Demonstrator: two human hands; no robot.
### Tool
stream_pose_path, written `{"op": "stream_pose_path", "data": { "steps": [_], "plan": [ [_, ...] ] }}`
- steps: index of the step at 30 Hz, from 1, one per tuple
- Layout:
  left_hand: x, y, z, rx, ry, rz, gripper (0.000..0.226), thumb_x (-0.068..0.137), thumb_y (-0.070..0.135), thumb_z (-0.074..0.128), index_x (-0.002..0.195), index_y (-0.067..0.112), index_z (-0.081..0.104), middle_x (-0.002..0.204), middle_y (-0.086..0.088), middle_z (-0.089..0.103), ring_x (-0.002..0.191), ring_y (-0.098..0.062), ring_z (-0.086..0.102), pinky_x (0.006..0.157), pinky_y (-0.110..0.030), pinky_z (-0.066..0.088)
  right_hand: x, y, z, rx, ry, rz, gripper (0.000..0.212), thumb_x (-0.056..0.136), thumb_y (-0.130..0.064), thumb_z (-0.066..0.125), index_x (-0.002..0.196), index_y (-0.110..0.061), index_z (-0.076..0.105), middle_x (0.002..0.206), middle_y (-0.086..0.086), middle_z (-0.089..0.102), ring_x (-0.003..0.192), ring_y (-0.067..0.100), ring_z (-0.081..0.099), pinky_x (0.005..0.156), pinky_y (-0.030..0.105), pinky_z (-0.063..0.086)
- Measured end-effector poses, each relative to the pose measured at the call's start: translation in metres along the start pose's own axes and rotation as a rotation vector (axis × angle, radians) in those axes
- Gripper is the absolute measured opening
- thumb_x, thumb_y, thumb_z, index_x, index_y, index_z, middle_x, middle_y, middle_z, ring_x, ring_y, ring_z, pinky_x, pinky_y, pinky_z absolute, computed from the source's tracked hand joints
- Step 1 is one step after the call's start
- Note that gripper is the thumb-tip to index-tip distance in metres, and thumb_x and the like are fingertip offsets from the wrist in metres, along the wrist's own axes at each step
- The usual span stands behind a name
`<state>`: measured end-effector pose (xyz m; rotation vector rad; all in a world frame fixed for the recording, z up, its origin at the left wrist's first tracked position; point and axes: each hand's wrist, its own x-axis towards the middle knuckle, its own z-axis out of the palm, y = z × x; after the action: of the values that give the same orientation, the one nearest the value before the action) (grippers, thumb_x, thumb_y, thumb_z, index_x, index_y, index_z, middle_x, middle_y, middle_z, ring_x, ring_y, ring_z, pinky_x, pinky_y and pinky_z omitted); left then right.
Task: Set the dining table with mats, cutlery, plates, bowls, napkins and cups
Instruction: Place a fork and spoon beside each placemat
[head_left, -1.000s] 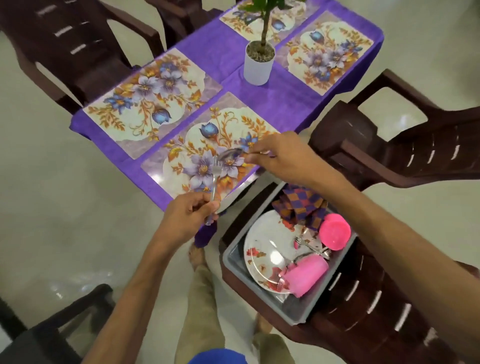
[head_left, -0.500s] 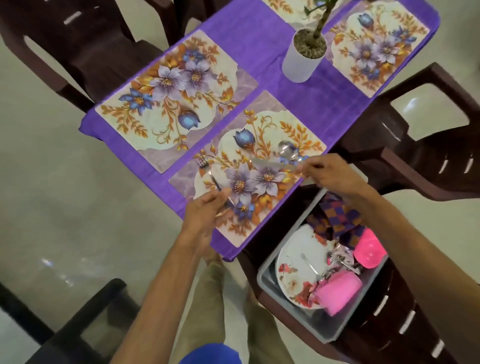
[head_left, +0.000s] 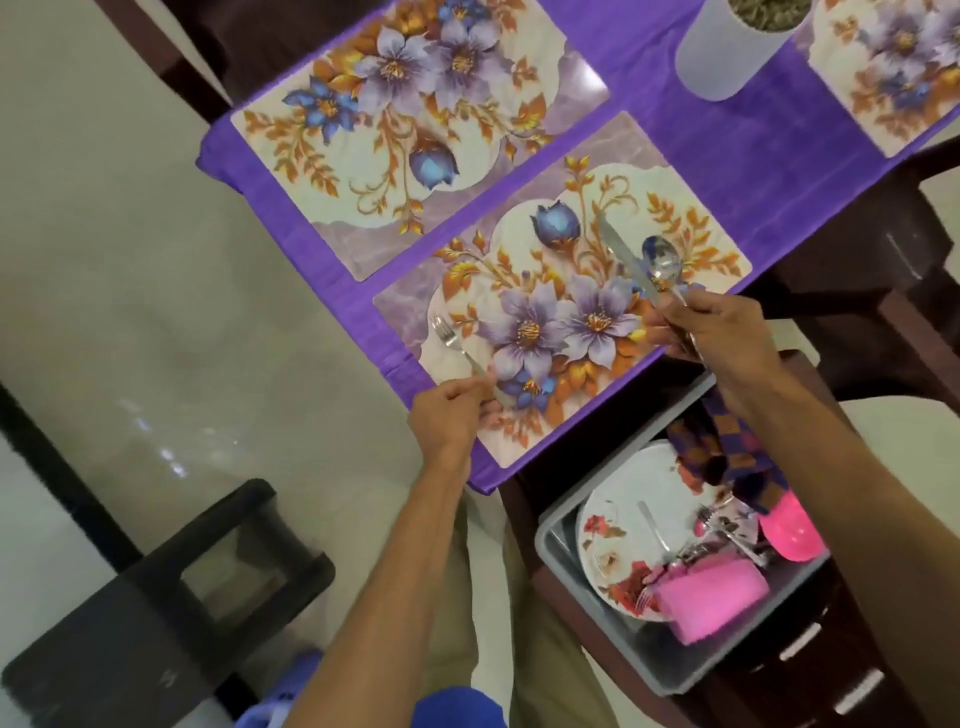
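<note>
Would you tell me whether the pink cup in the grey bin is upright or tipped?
Tipped: the pink cup lies on its side against the plate.

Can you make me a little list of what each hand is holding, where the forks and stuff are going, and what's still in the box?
left hand: pinches the fork, which lies on the left part of the near mat
right hand: holds the knife and spoon over the mat's right part
far mat: nothing on it
grey box: flowered plates, pink cups, checked napkins, more cutlery
tablecloth: purple
</note>
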<state>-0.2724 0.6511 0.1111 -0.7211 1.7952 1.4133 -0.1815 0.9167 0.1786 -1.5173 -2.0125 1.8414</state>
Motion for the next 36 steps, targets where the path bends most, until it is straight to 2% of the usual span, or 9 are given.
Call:
{"op": "stream_pose_path", "data": {
  "steps": [6, 14, 18, 22, 24, 26, 29, 31, 36],
  "plan": [
    [0.000, -0.004, 0.001, 0.065, 0.116, 0.058, 0.028, 0.081, 0.029, 0.091, 0.075, 0.006, 0.075, 0.067, -0.006, 0.077, 0.064, -0.021, 0.077, 0.074, -0.045, 0.066, -0.001, 0.014, 0.000, -0.089, -0.063, 0.010, 0.020, 0.101, -0.030, 0.066, 0.107, -0.014, 0.077, 0.095, 0.000, 0.081, 0.081, 0.017, 0.078, 0.077, 0.030, 0.057],
    [-0.025, -0.001, 0.023, 0.293, 0.195, 0.369, 0.030, 0.084, 0.054, 0.082, 0.079, 0.025, 0.075, 0.071, 0.010, 0.075, 0.069, -0.010, 0.073, 0.070, -0.038, 0.062, 0.032, 0.014, -0.010, 0.070, 0.028, 0.070, 0.021, 0.094, -0.016, 0.076, 0.106, 0.001, 0.077, 0.073, 0.002, 0.076, 0.064, 0.011, 0.072, 0.063, 0.026, 0.060],
    [-0.028, 0.015, 0.051, 0.361, 0.139, 0.486, 0.028, 0.089, 0.050, 0.078, 0.082, 0.024, 0.074, 0.072, 0.011, 0.073, 0.068, -0.006, 0.069, 0.062, -0.021, 0.053, 0.068, 0.004, -0.024, 0.030, 0.164, 0.018, 0.017, 0.092, -0.017, 0.079, 0.103, -0.004, 0.079, 0.067, -0.005, 0.069, 0.059, 0.004, 0.066, 0.063, 0.023, 0.059],
    [-0.015, 0.024, 0.083, 0.410, 0.071, 0.573, 0.025, 0.092, 0.042, 0.078, 0.081, 0.020, 0.072, 0.071, 0.010, 0.071, 0.068, -0.001, 0.064, 0.059, -0.009, 0.043, 0.113, 0.000, -0.040, -0.085, 0.247, -0.037, 0.018, 0.089, -0.026, 0.082, 0.098, -0.011, 0.081, 0.078, 0.000, 0.076, 0.088, 0.026, 0.076, 0.086, 0.045, 0.062],
    [-0.008, 0.023, 0.098, 0.414, 0.037, 0.565, 0.024, 0.093, 0.039, 0.078, 0.082, 0.019, 0.072, 0.072, 0.009, 0.072, 0.068, 0.002, 0.065, 0.059, -0.008, 0.044, 0.132, 0.003, -0.041, -0.179, 0.259, -0.054, 0.022, 0.088, -0.035, 0.082, 0.089, -0.013, 0.081, 0.084, 0.013, 0.078, 0.084, 0.031, 0.076, 0.084, 0.051, 0.060],
    [-0.002, 0.020, 0.110, 0.402, 0.023, 0.555, 0.021, 0.092, 0.038, 0.078, 0.082, 0.021, 0.071, 0.072, 0.008, 0.072, 0.068, -0.001, 0.068, 0.062, -0.012, 0.048, 0.145, 0.005, -0.040, -0.245, 0.286, -0.100, 0.024, 0.089, -0.035, 0.080, 0.087, -0.011, 0.081, 0.084, 0.016, 0.077, 0.080, 0.033, 0.073, 0.082, 0.046, 0.059],
    [0.004, 0.017, 0.121, 0.375, 0.020, 0.554, 0.019, 0.091, 0.036, 0.080, 0.084, 0.020, 0.072, 0.074, 0.008, 0.072, 0.070, -0.002, 0.067, 0.067, -0.013, 0.049, 0.152, 0.008, -0.036, -0.326, 0.310, -0.233, 0.022, 0.094, -0.028, 0.074, 0.087, -0.008, 0.080, 0.073, 0.005, 0.073, 0.057, 0.002, 0.062, 0.056, 0.013, 0.046],
    [0.003, 0.017, 0.126, 0.403, 0.020, 0.569, 0.019, 0.092, 0.037, 0.079, 0.087, 0.019, 0.073, 0.077, 0.010, 0.071, 0.073, 0.003, 0.064, 0.065, -0.006, 0.043, 0.151, 0.011, -0.033, -0.392, 0.308, -0.301, 0.023, 0.097, -0.026, 0.072, 0.084, -0.008, 0.078, 0.066, -0.002, 0.066, 0.052, -0.011, 0.056, 0.053, 0.005, 0.039],
    [0.007, 0.016, 0.125, 0.425, -0.009, 0.567, 0.019, 0.091, 0.036, 0.079, 0.087, 0.019, 0.073, 0.075, 0.010, 0.071, 0.071, 0.004, 0.063, 0.063, -0.006, 0.043, 0.153, 0.016, -0.036, -0.453, 0.375, -0.388, 0.032, 0.101, -0.029, 0.064, 0.074, -0.012, 0.067, 0.061, -0.004, 0.056, 0.052, 0.002, 0.048, 0.055, 0.005, 0.036]
  ]
}}
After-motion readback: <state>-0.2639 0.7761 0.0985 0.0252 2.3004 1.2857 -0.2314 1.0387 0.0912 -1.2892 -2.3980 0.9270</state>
